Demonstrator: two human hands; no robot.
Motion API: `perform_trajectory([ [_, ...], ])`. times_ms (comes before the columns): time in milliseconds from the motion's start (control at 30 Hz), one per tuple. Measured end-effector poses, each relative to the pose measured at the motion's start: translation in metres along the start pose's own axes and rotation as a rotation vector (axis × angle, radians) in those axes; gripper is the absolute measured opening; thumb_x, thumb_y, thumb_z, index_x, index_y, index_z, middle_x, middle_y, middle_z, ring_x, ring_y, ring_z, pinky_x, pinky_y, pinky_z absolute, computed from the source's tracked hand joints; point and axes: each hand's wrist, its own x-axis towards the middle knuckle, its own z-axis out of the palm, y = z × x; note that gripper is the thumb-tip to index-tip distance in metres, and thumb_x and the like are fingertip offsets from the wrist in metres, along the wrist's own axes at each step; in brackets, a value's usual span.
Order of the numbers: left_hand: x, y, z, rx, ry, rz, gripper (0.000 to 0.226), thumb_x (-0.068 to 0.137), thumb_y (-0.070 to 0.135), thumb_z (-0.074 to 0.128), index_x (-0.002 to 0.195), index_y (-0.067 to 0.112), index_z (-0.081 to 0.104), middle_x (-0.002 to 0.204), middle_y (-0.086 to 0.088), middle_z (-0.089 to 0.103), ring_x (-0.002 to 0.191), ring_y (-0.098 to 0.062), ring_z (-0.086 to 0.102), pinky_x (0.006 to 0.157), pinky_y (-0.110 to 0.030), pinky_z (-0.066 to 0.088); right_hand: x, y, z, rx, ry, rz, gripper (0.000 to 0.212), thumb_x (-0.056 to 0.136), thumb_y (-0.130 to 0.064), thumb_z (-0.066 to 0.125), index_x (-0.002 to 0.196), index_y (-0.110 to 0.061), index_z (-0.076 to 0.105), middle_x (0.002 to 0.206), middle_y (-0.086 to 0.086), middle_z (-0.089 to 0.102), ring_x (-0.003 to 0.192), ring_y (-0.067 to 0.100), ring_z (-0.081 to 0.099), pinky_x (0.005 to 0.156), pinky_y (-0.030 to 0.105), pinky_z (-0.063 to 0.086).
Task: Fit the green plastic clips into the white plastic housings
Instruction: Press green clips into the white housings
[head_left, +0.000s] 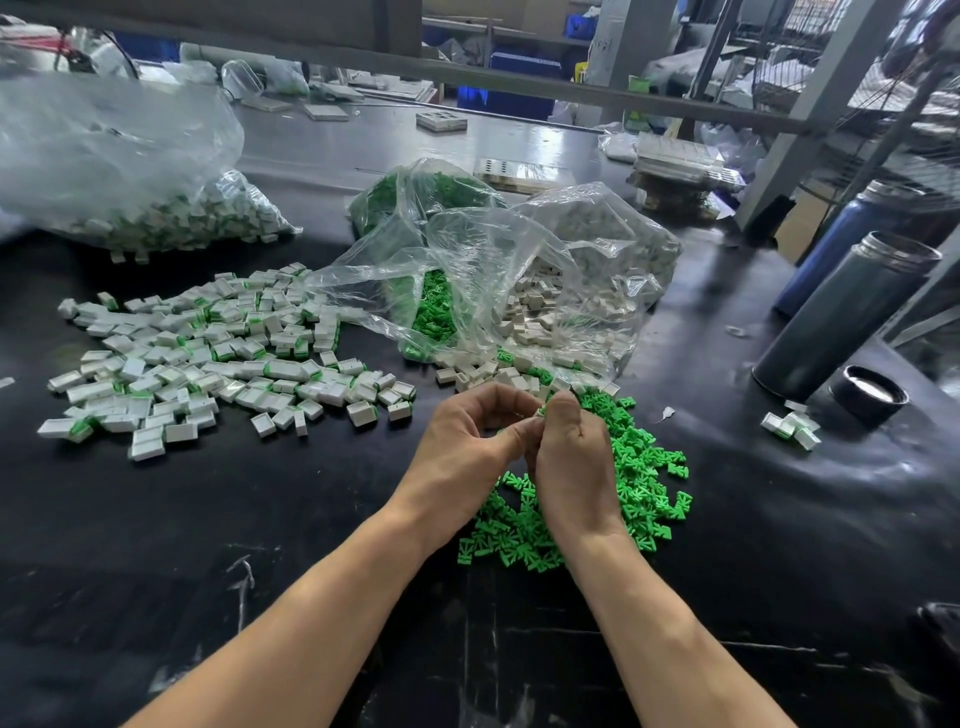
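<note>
— Green and white show in the pinch: what do the hands hold?
— Both meet above the black worktop (260, 519), near its middle. The left hand (462, 447) curls its fingers and presses its thumb against a small piece, and the right hand (571, 452) pinches the same piece from the other side. Only a sliver of white plastic housing with a green edge (540, 411) shows between the fingertips; whether the clip is seated I cannot tell.

— And around the hands?
— Under and to the right of the right hand lies a loose heap of small bright green plastic clips (639, 483), flat with forked prongs. Just beyond the fingertips are loose boxy white plastic housings (478, 374), spilling from an open clear plastic bag (519, 270) that holds more housings and clips.

— Further out?
— Towards the left edge spreads a wide pile of white housings with green showing at their ends (208, 358). Behind it, at the far left, sits a large clear bag of similar white-and-green pieces (156, 208). By the right edge stand a dark grey metal flask (847, 317), its black round cap (870, 397) beside it, and a blue flask (841, 244) behind.
</note>
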Motion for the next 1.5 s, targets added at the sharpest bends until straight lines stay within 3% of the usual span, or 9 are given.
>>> perform_trajectory([
  [267,-0.001,0.002,0.000,0.002,0.013,0.023,0.005,0.092,0.015,0.076,0.094,0.012,0.072,0.094,-0.020,0.073,0.079,-0.018,0.067,0.066,-0.030,0.058,0.000,0.000,0.003,-0.026,0.020,-0.005,0.060,0.092,-0.047,0.030,0.078,-0.012,0.076,0.070,0.001,0.073,0.070,0.016,0.071,0.055,0.026,0.052],
  [467,-0.002,0.004,-0.001,-0.009,-0.006,0.017,0.008,0.091,0.016,0.076,0.097,0.013,0.072,0.092,-0.016,0.075,0.077,-0.021,0.071,0.073,-0.054,0.059,-0.001,-0.001,0.005,0.099,-0.006,0.037,0.056,0.095,-0.049,0.032,0.067,-0.029,0.076,0.054,-0.011,0.065,0.053,0.001,0.060,0.051,0.018,0.044],
  [600,-0.003,0.004,-0.001,0.001,0.000,0.012,0.008,0.090,0.018,0.077,0.096,0.014,0.072,0.090,-0.015,0.075,0.075,-0.021,0.071,0.073,-0.057,0.059,-0.005,-0.007,0.003,0.107,-0.003,0.040,0.057,0.103,-0.048,0.033,0.061,-0.048,0.072,0.050,-0.015,0.062,0.047,-0.004,0.058,0.045,0.011,0.042],
  [733,-0.001,0.005,-0.001,0.036,0.042,0.025,0.007,0.089,0.014,0.078,0.094,0.012,0.073,0.088,-0.012,0.076,0.077,-0.015,0.069,0.074,-0.037,0.060,-0.004,-0.005,-0.002,0.036,-0.039,0.031,0.067,0.105,-0.055,0.031,0.054,-0.029,0.065,0.049,-0.011,0.056,0.046,0.003,0.051,0.049,0.023,0.042],
  [867,0.003,0.005,-0.005,0.093,0.145,0.035,0.012,0.087,0.011,0.079,0.084,0.020,0.072,0.073,0.008,0.072,0.062,-0.002,0.060,0.064,-0.017,0.050,0.000,-0.004,-0.009,0.000,-0.023,-0.008,0.051,0.101,-0.059,0.045,0.070,-0.021,0.062,0.059,-0.010,0.057,0.057,0.010,0.050,0.057,0.034,0.040],
  [1033,0.006,0.007,-0.015,0.152,0.176,0.028,0.008,0.088,0.011,0.079,0.086,0.016,0.073,0.075,0.002,0.074,0.065,-0.006,0.061,0.063,-0.023,0.051,0.000,-0.006,-0.013,-0.078,-0.117,-0.083,0.012,0.100,-0.031,0.068,0.093,-0.022,0.072,0.084,-0.004,0.074,0.074,0.010,0.067,0.069,0.032,0.054],
  [1200,0.005,0.007,-0.018,0.183,0.162,0.011,0.015,0.088,0.010,0.079,0.098,0.018,0.072,0.088,-0.011,0.074,0.072,-0.009,0.064,0.069,-0.028,0.053,-0.001,-0.005,-0.013,-0.102,-0.104,-0.092,0.010,0.100,-0.027,0.069,0.091,-0.023,0.072,0.084,-0.003,0.074,0.077,0.016,0.069,0.069,0.035,0.057],
  [1333,0.003,0.007,-0.018,0.299,0.131,0.079,0.019,0.086,0.015,0.081,0.099,0.024,0.072,0.083,-0.002,0.072,0.073,-0.006,0.066,0.067,-0.017,0.053,-0.001,-0.005,-0.014,-0.108,-0.074,-0.068,0.011,0.100,-0.028,0.069,0.089,-0.025,0.072,0.084,-0.004,0.074,0.079,0.016,0.071,0.072,0.040,0.060],
  [1500,0.003,0.006,-0.019,0.406,0.115,0.127,0.013,0.088,0.022,0.080,0.096,0.029,0.073,0.078,0.007,0.071,0.068,-0.005,0.063,0.063,-0.022,0.053,0.000,-0.006,-0.015,-0.104,-0.090,-0.041,0.010,0.100,-0.028,0.068,0.093,-0.023,0.074,0.086,-0.002,0.076,0.082,0.017,0.073,0.078,0.047,0.061],
])
